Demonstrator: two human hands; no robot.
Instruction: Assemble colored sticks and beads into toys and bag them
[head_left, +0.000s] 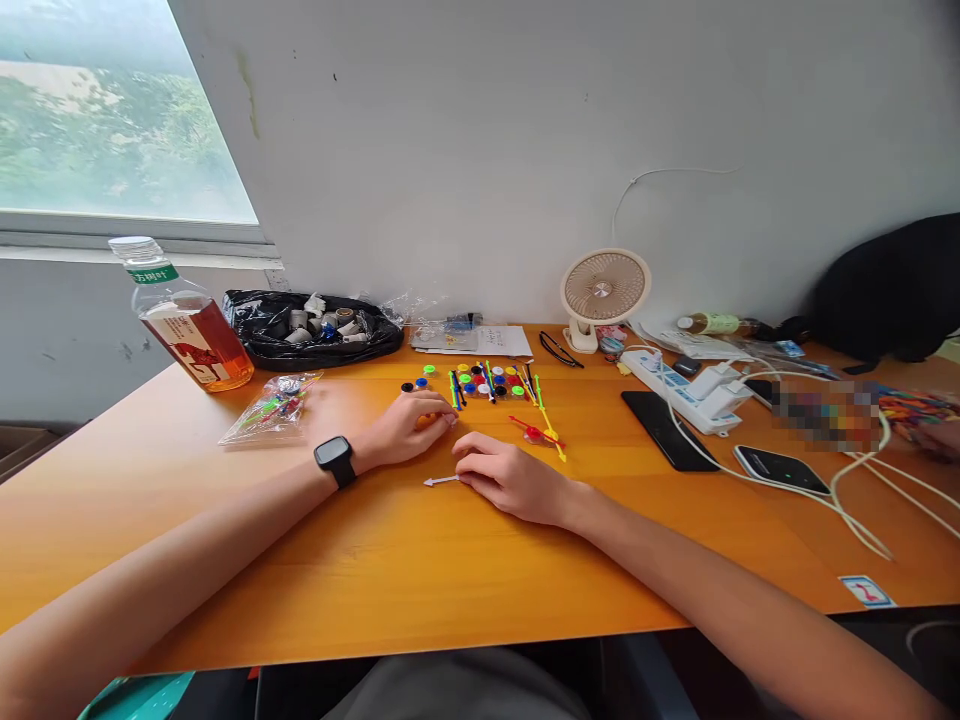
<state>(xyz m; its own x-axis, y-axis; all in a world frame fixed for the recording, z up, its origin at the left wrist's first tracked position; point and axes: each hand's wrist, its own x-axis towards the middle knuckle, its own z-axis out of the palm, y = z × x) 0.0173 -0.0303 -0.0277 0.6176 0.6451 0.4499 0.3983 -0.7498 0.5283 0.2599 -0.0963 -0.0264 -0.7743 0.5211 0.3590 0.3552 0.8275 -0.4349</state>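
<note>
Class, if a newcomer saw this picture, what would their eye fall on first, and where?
Probably the left hand and right hand at the centre, the right holding a white arrow. Bright discs cluster just beyond. A bottle at left and a fan behind, right of centre, also stand out.

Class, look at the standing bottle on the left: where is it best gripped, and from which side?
Probably around the labelled body of the bottle, from the near left: its broad wall suits a full wrap, while the black bag and clear packet lie to its right.
</note>
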